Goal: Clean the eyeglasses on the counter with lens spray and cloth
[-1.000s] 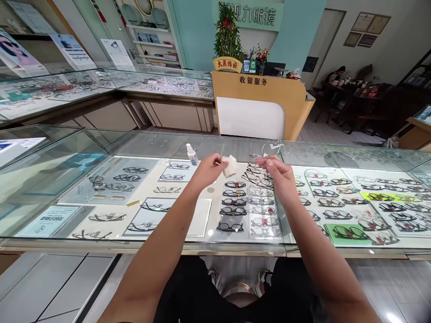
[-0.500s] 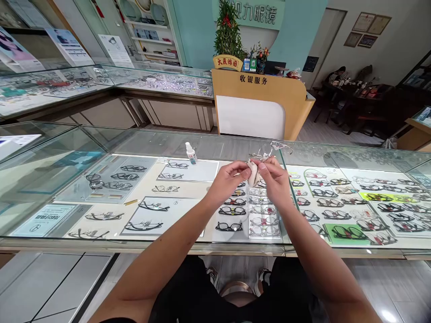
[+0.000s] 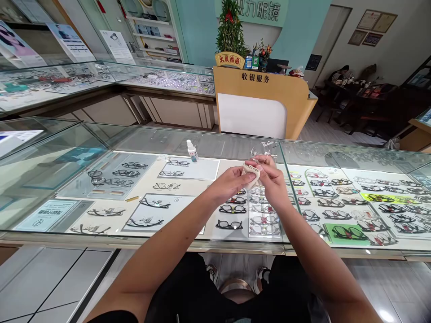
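Note:
Over the glass display counter (image 3: 161, 142) my two hands meet. My left hand (image 3: 232, 183) pinches a small pale cloth (image 3: 251, 174) closed against a pair of thin clear-rimmed glasses (image 3: 264, 151). My right hand (image 3: 272, 178) is closed on the frame of those glasses, whose lenses stick up beyond my fingers. A small white spray bottle (image 3: 192, 150) stands upright on the glass to the left of my hands.
Under the glass lie several rows of spectacle frames (image 3: 232, 209) on trays. A wooden cashier desk (image 3: 262, 101) with a potted plant (image 3: 230, 33) stands behind the counter. More glass cases (image 3: 101, 76) run along the left. Dark tables sit at the far right.
My left hand brought the cloth rightward from apart to meet the glasses in my right hand, and both hands have risen slightly.

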The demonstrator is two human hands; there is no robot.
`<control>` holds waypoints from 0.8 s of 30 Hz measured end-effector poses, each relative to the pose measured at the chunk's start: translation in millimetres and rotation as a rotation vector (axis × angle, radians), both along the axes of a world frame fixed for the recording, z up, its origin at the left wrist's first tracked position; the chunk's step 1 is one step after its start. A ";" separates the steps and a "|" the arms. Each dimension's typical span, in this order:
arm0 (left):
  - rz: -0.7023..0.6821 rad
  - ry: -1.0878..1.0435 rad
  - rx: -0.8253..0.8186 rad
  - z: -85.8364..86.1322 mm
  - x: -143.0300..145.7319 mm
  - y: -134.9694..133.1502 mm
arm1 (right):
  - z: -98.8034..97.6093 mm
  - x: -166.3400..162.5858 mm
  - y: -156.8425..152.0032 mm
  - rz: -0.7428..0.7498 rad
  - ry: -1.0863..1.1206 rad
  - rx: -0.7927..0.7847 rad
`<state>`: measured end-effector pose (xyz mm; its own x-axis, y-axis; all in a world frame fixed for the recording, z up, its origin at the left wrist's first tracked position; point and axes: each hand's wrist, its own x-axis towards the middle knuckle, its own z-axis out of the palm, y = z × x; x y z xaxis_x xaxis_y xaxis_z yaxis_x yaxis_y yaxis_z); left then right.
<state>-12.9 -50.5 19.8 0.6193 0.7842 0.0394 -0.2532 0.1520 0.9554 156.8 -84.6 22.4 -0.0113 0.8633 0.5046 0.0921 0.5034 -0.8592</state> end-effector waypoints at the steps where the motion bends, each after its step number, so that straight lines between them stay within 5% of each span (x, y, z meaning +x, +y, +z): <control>1: -0.004 -0.005 -0.003 0.1 0.2 0.2 | -1.1 -0.3 0.6 0.038 0.030 -0.022; 9: 0.088 0.061 -0.019 0.0 3.3 -2.8 | -12.1 -0.8 5.6 0.157 0.254 -0.172; 24: 0.130 0.070 0.148 1.1 6.8 -8.3 | -8.1 -8.3 0.2 0.171 0.229 -0.198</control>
<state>-6.2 -58.8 21.0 0.5189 0.8463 0.1202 -0.1935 -0.0206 0.9809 148.5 -84.4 14.4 -0.0706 0.9401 0.3334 -0.1857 0.3160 -0.9304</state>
